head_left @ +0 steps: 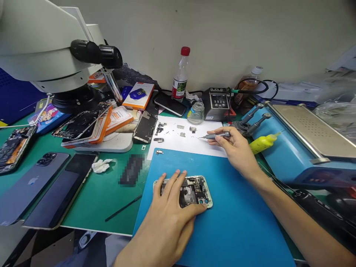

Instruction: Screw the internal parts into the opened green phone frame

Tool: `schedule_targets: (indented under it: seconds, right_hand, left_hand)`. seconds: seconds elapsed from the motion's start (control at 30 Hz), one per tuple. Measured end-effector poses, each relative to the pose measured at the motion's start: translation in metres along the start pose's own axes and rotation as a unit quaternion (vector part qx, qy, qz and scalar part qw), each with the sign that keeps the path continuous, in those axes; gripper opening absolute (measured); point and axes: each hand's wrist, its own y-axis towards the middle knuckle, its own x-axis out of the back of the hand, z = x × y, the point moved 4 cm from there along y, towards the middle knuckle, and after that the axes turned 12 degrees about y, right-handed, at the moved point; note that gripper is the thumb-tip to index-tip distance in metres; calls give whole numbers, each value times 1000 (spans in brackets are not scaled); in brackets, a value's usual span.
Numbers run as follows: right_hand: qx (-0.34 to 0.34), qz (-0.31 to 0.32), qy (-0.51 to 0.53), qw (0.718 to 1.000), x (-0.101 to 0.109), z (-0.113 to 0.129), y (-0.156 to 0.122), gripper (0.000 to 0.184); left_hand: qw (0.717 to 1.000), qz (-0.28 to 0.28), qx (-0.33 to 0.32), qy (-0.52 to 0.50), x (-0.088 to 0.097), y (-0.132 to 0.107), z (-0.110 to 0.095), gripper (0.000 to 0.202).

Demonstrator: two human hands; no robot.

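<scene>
My left hand lies over an opened phone with a pale green frame on the blue mat. Its fingers reach past the far edge and its thumb presses the near right corner, holding the phone. Boards and two camera lenses show inside; the left part is under my fingers. My right hand holds a slim grey precision screwdriver, its thin tip pointing left just above the white paper. Close to that tip are tiny screws, too small to make out well. Metal shields and small phone parts lie on the paper.
A microscope overhangs the left side. Several phones, including a purple-grey one, lie below it. A glass jar, bottle and black soldering station stand behind. On the right are a yellow bottle and blue machine.
</scene>
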Motion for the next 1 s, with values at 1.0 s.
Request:
schedule_targets:
  seconds: [1.0]
  right_hand:
    - [-151, -43, 233, 960, -66, 12, -150, 77]
  left_hand:
    - [1000, -10, -1, 29, 7, 3, -3, 38]
